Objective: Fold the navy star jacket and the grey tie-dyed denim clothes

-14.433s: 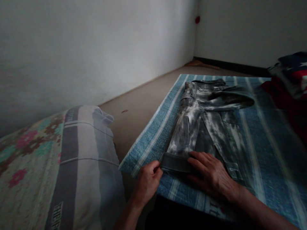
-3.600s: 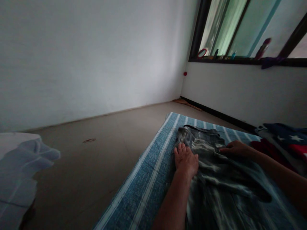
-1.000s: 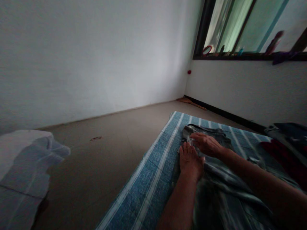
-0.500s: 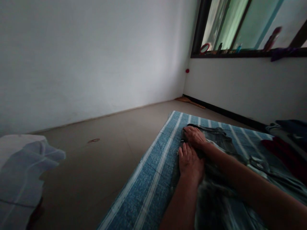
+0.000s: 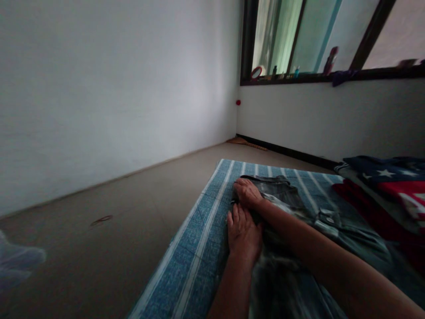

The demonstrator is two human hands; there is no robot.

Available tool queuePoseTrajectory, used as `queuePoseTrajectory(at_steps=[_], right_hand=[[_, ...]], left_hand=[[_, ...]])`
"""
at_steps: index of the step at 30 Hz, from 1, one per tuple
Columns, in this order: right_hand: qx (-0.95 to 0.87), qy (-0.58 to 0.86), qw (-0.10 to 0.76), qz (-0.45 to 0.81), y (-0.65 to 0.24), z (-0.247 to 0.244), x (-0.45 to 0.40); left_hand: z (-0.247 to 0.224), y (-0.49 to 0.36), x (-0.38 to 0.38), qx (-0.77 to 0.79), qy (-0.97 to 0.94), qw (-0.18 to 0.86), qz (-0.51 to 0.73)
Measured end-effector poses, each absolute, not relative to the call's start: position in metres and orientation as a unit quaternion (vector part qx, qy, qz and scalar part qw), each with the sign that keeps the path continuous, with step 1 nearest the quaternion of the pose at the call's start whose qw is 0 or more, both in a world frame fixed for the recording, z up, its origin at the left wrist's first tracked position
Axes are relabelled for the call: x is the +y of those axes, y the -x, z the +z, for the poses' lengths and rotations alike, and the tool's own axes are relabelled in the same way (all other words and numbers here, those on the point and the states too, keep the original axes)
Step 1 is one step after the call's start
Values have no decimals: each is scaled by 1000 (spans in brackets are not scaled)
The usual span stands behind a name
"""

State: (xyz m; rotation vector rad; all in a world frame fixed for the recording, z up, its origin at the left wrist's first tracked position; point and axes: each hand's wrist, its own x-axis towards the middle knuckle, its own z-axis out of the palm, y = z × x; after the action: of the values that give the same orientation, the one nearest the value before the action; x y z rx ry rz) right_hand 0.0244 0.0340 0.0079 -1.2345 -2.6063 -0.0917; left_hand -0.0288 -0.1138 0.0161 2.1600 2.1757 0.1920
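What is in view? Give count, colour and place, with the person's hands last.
Striped cloth: 1, blue and white, lower centre
Garment: 1, mottled grey, on striped cloth
Clothes pile: 1, navy, red and grey, right
Walls: 2, white, left and back
Floor: 1, beige, left
Loop: 1, brown, floor
Long object: 1, orange, far corner
Pale fabric: 1, whitish, left edge
Round object: 1, red, corner
Window: 1, dark frame, upper right
Mirror: 1, red rim, window
Small bottles: at least 2, teal and dark, window
Tall item: 1, pink, window
Draped cloth: 1, purple, window
Low item: 1, brown, window
Left hand: 1, bare, on garment
Right hand: 1, bare, just beyond left hand
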Motion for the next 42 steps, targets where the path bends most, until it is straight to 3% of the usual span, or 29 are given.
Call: queuePoseTrajectory(at_steps=[5, 12, 22, 25, 30, 35, 42], right_hand=[[-911, 398, 106, 6, -18, 11, 38], [-884, 445, 144, 17, -30, 29, 14], [-827, 540, 153, 21, -206, 50, -125], [-851, 477, 218, -27, -236, 40, -180], [-896, 369, 239, -63, -207, 27, -215], [-874, 431, 184, -132, -163, 23, -192], [-891, 394, 192, -121, -169, 9, -200]], left_hand=[[15, 31, -111, 710, -702, 31, 50], [17, 33, -111, 713, -699, 20, 46], [20, 31, -110, 705, -708, 13, 42], [21, 29, -108, 706, -707, 18, 34], [27, 26, -107, 711, -703, 25, 12], [29, 25, -109, 716, -698, 11, 4], [22, 25, -107, 719, -695, -2, 5]])
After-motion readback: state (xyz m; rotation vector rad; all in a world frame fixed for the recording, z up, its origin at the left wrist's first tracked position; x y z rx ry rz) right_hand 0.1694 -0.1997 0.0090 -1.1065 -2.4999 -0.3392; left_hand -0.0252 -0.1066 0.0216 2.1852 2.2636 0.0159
